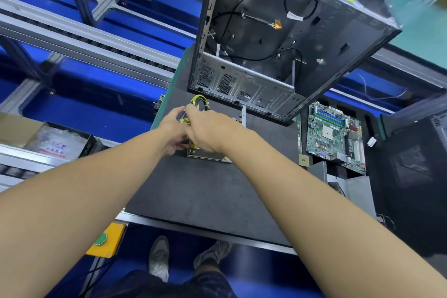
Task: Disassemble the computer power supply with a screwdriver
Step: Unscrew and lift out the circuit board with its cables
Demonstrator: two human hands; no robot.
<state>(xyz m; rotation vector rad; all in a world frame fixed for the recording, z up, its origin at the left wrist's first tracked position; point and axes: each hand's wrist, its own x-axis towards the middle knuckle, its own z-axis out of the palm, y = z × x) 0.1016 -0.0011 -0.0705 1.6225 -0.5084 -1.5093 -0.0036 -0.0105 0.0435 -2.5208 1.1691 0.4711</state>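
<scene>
The power supply [208, 156] is a small metal box on the dark grey mat [205, 191], mostly hidden under my hands. Its bundle of yellow and black wires [199, 101] loops up on the far side. My left hand [173, 132] grips the box's left side with curled fingers, fingertips among the wires. My right hand [209, 130] reaches over the top of the box and pinches the wires close to the left hand. No screwdriver is visible.
An open, empty computer case [290, 38] lies just beyond the power supply. A green motherboard [335, 138] sits to the right, with a black case panel [416, 172] further right. A cardboard box with bagged parts [55, 144] is at the left. A yellow button box [106, 241] hangs under the bench edge.
</scene>
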